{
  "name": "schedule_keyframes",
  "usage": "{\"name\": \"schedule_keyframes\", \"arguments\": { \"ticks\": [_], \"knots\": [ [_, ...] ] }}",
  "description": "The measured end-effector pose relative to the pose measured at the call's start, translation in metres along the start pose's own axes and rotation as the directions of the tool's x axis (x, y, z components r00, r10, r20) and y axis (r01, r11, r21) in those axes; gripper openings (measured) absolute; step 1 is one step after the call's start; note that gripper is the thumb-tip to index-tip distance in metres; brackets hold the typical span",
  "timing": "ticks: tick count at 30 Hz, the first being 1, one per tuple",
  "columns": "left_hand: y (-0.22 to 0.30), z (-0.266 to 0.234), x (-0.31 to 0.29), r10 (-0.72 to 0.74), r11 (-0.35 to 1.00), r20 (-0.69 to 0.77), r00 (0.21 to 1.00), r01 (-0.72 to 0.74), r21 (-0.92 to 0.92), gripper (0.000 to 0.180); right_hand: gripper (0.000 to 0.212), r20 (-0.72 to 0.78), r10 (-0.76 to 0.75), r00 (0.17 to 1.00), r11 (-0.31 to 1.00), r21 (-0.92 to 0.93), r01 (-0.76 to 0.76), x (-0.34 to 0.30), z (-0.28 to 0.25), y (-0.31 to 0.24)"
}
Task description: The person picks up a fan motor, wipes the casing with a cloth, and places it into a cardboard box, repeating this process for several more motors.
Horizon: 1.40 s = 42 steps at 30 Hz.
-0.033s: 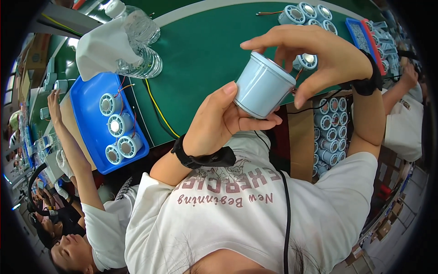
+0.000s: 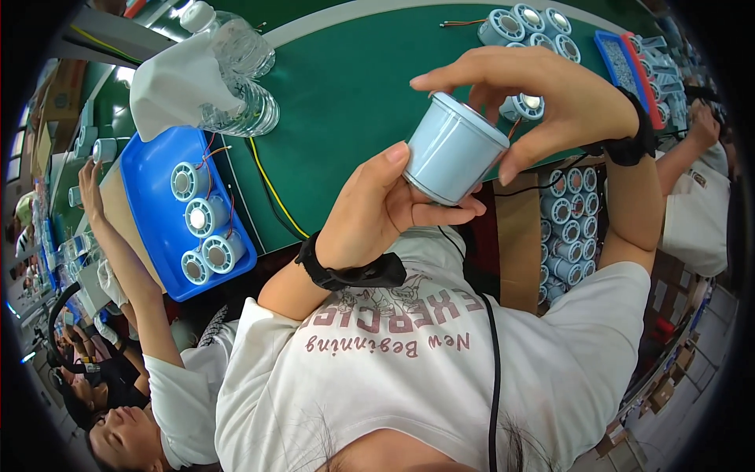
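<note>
My left hand (image 2: 368,197) is closed around a pale blue, glossy, cup-shaped plastic housing (image 2: 454,151), held tilted above the green table's near edge. Its thumb lies on the left side and the other fingers run underneath. My right hand (image 2: 543,90) arches around the housing's rimmed upper end, index finger and thumb spread wide apart. The middle fingers are partly hidden behind the housing, so I cannot tell whether they touch it. Just behind that hand stands a motor-like part (image 2: 523,105) with a round silvery centre and thin wires.
Similar blue parts (image 2: 503,25) cluster at the far right, near a blue tray of small pieces (image 2: 621,71). On the left are a blue tray (image 2: 149,169) holding several parts, and clear bottles (image 2: 255,110). A carton (image 2: 519,244) with stacked parts stands right. Co-workers sit on both sides.
My right hand has shifted slightly left and down, bringing its thumb closer to the housing. My left hand and the housing stay in place.
</note>
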<state>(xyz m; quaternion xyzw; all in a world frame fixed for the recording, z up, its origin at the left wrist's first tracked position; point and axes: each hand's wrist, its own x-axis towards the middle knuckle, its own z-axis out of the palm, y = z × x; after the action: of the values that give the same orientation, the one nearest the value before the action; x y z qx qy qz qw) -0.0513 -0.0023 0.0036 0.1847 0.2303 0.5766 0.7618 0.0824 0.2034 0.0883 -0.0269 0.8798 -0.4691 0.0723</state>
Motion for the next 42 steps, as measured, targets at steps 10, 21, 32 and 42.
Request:
{"name": "schedule_keyframes", "arguments": {
  "ticks": [10, 21, 32, 42],
  "knots": [
    [0.0, 0.0, -0.007, 0.093, 0.994, -0.161, 0.982, -0.084, 0.064, 0.061, 0.059, -0.629, 0.356, 0.691, 0.833, -0.122, -0.539, -0.081, -0.081, 0.012],
    [-0.005, 0.007, 0.0, 0.397, 0.777, -0.102, 0.912, -0.275, 0.566, 0.067, 0.083, -0.319, 0.305, 0.898, 0.952, 0.082, -0.294, -0.113, -0.083, 0.041],
    [-0.006, 0.022, 0.012, 0.529, 0.435, 0.214, 0.821, -0.479, 0.762, 0.079, 0.098, 0.103, -0.133, 0.986, 0.975, -0.167, 0.149, -0.026, -0.02, -0.003],
    [-0.008, 0.02, 0.003, 0.579, 0.451, 0.223, 0.784, -0.536, 0.713, 0.08, 0.098, 0.146, -0.148, 0.978, 0.965, -0.195, 0.175, -0.019, -0.019, -0.014]
  ]
}}
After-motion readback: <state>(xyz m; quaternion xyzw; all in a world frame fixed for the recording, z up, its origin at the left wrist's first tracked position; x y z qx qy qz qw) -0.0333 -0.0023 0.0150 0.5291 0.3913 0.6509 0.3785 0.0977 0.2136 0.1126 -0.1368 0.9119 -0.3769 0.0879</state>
